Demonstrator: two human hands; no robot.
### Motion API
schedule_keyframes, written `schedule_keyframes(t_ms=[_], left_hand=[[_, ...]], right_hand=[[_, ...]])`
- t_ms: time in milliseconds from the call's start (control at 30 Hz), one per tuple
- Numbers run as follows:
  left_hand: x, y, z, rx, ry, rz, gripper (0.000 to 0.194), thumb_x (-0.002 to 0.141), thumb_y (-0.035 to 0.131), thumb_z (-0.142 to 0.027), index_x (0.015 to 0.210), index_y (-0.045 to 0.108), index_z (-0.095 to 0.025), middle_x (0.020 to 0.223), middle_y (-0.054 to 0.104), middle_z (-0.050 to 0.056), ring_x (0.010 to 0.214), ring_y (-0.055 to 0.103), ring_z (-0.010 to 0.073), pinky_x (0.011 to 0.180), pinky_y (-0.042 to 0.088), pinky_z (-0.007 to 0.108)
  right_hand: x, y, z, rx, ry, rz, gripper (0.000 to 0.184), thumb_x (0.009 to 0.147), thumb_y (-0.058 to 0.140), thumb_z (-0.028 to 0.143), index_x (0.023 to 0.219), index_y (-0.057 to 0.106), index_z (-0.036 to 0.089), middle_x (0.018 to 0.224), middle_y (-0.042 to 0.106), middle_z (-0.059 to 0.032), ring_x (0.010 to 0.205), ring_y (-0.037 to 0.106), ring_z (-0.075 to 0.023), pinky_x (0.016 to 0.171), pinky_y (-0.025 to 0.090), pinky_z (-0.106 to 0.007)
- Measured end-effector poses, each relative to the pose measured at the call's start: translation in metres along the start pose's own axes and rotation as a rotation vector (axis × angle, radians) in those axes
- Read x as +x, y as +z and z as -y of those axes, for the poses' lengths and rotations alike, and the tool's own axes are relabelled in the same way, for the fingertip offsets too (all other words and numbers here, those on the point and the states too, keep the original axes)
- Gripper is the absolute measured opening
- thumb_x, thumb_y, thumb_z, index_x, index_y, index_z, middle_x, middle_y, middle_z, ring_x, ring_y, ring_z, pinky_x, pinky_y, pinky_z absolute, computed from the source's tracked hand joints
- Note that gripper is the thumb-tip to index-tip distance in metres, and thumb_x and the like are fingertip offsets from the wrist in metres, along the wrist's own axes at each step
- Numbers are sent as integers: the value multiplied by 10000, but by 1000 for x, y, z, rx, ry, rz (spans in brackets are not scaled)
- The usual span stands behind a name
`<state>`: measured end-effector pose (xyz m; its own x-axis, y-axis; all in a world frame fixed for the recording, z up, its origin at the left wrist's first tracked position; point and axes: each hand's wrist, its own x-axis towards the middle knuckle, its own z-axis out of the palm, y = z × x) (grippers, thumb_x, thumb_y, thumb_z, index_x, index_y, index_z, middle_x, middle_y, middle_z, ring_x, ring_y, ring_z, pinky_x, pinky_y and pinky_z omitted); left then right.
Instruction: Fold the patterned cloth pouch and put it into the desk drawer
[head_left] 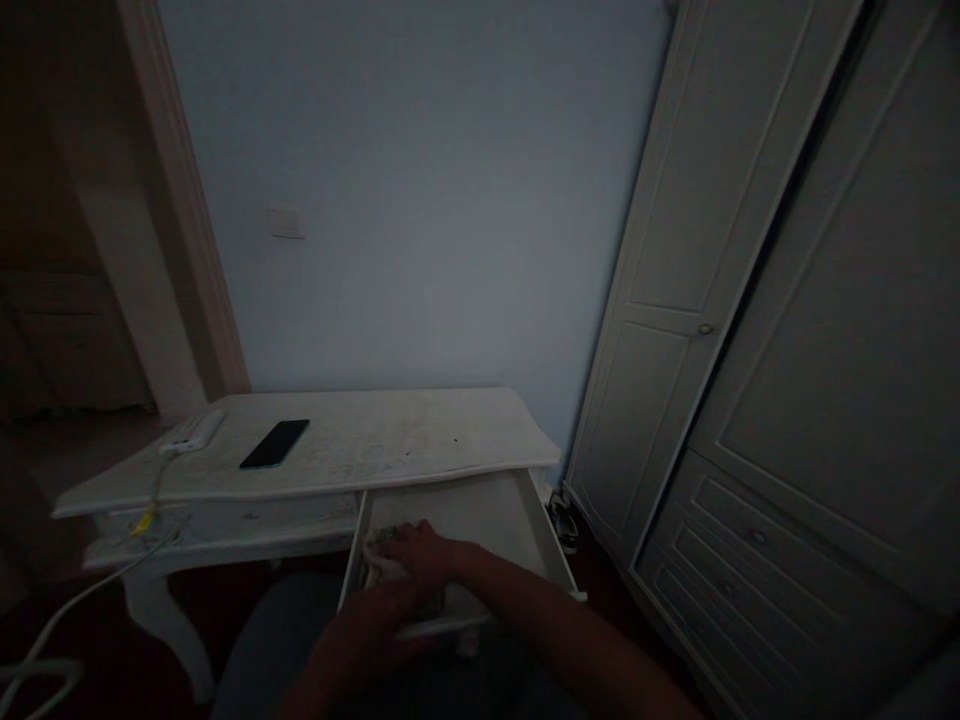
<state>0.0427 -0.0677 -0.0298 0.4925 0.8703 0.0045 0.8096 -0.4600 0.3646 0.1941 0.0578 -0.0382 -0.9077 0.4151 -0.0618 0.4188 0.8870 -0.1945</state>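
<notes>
A white desk drawer [491,500] is pulled out at the right part of the desk. Inside its left side lies a bundle of pale, partly patterned cloth [381,568]. Across the top of this cloth lies my right hand [421,552], its fingers stretched to the left and apart as far as the dim light shows. My left hand [379,612] is at the drawer's front left, close to the cloth and just below the right hand. Its fingers are dark and partly hidden, so whether it grips the cloth or the drawer front cannot be made out.
On the white desktop [390,425] lie a black phone [275,444] and a white power strip [193,432] with cables hanging at the left. A white wardrobe [667,380] stands at the right. Dark shoes [562,522] are on the floor between desk and wardrobe.
</notes>
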Motion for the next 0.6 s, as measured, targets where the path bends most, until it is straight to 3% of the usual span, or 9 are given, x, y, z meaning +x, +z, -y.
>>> schedule_keyframes(t_ms=[133, 267, 400, 500, 600], left_hand=[[-1, 6, 5, -11, 21, -65, 414, 926, 729, -516, 1290, 693, -324, 1281, 769, 64, 1166, 716, 303, 1028, 535, 382], [-2, 12, 8, -6, 58, -141, 343, 932, 721, -558, 1159, 717, -302, 1146, 787, 47, 1052, 722, 251, 1000, 526, 325], [-2, 15, 8, 9, 36, -175, 414, 900, 773, -543, 1220, 680, -297, 1245, 770, 47, 1117, 711, 261, 1019, 517, 334], [-1, 15, 8, 9, 20, -161, 447, 899, 766, -571, 1227, 673, -282, 1309, 750, 65, 1165, 706, 281, 982, 531, 335], [1, 15, 8, 20, 14, -151, 448, 903, 754, -578, 1219, 679, -270, 1307, 749, 79, 1182, 707, 291, 989, 543, 352]], right_hand=[[-9, -8, 1, 29, 84, 94, 847, 816, 782, 487, 1570, 454, 283, 1589, 503, -175, 1394, 513, -426, 1080, 435, -586], [-3, 11, 12, -34, 188, -4, 782, 852, 747, 492, 1552, 470, 283, 1589, 488, -220, 1415, 481, -477, 1049, 421, -691], [15, 34, 24, -84, 211, -128, 628, 933, 672, 534, 1490, 525, 284, 1560, 519, -230, 1473, 419, -482, 1053, 373, -786], [27, 36, 28, -80, 242, -148, 543, 965, 644, 530, 1448, 555, 298, 1559, 529, -206, 1458, 443, -465, 1046, 369, -814], [32, 26, 26, -56, 317, -186, 405, 1049, 499, 401, 1427, 572, 278, 1533, 552, -206, 1423, 491, -441, 1025, 375, -825]])
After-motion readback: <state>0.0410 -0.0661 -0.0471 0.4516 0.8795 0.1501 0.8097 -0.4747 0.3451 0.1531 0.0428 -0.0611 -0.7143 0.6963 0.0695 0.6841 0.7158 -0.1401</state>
